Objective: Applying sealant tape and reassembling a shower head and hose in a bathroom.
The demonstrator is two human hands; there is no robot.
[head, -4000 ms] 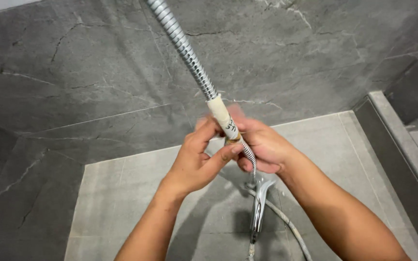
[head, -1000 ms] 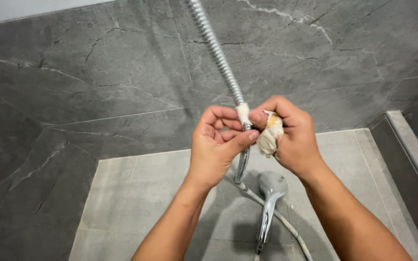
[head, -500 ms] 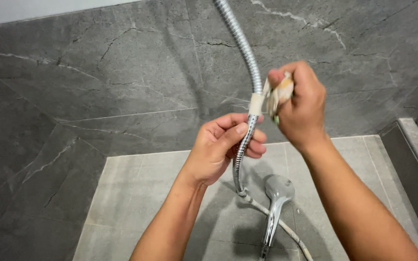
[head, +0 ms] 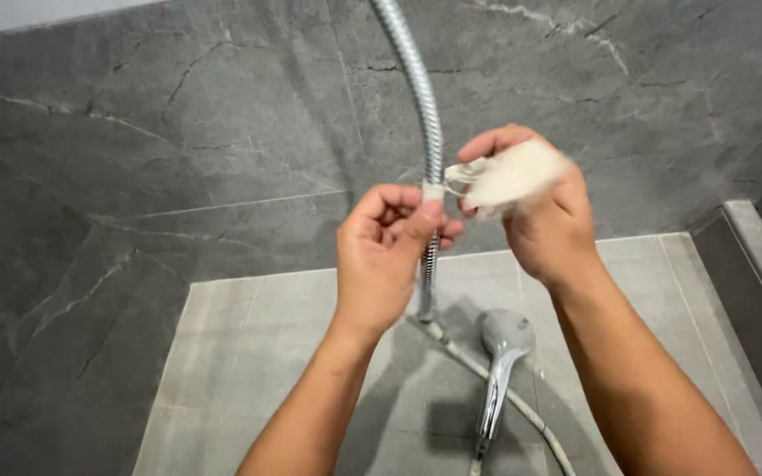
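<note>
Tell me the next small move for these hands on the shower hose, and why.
Probably draw the right hand further away so the pale strip peels off. A last band of it seems to cling to the metal hose at the left hand's thumb, which pins the hose. The shower head lies on the floor below.

Hands (head: 390, 256) on hose (head: 416, 88) — tape (head: 509, 176) unwound
</note>
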